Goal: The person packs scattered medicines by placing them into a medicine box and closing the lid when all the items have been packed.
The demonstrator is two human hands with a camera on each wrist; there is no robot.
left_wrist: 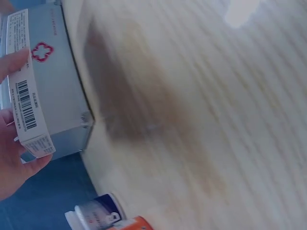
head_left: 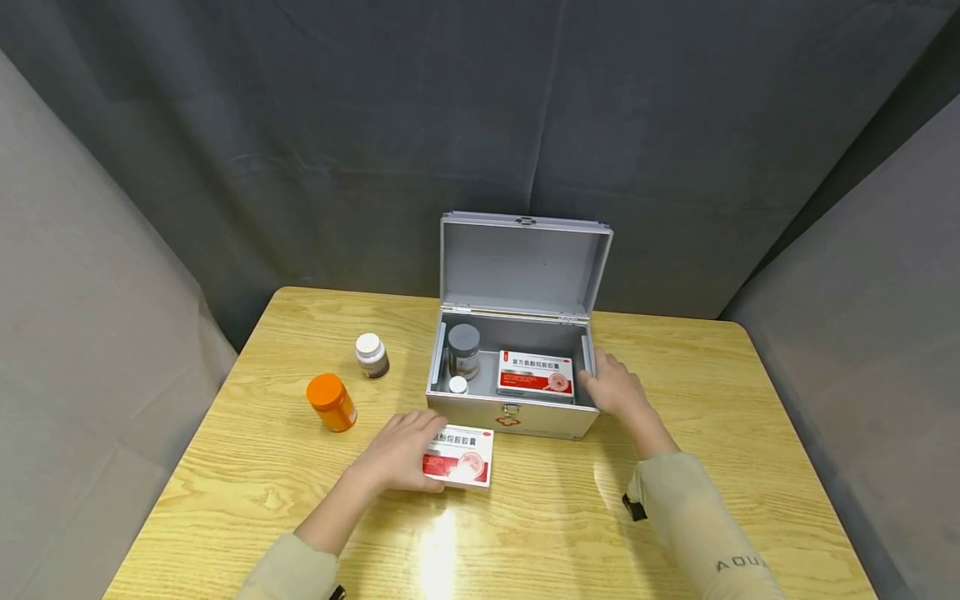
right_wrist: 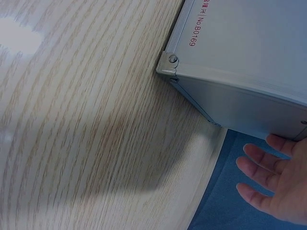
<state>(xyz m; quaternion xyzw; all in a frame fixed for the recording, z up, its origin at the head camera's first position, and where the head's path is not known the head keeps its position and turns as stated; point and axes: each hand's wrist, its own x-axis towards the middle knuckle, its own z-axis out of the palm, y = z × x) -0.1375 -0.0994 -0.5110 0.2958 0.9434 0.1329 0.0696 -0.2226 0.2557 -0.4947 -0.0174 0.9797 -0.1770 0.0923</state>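
Note:
My left hand (head_left: 405, 450) holds a white-and-red medicine box (head_left: 467, 457) by its left end, in front of the open metal first-aid case (head_left: 468, 410). In the left wrist view the fingers and thumb grip the box (left_wrist: 29, 103), whose barcode side shows. At the case's right wall is my right hand (head_left: 618, 387), its thumb over the rim. One finger touches the outside of the case (right_wrist: 230, 103) in the right wrist view, while the other fingers (right_wrist: 259, 172) hang off it, loosely bent. Inside the case lies another white-and-red medicine box (head_left: 536, 373).
A grey-lidded jar (head_left: 463, 346) and a small white-capped bottle (head_left: 458, 385) stand in the case's left part. Left of it on the wooden table (head_left: 675, 375) are a white-capped bottle (head_left: 372, 356) and an orange bottle (head_left: 332, 402). The raised lid (head_left: 525, 262) leans back near the dark curtain.

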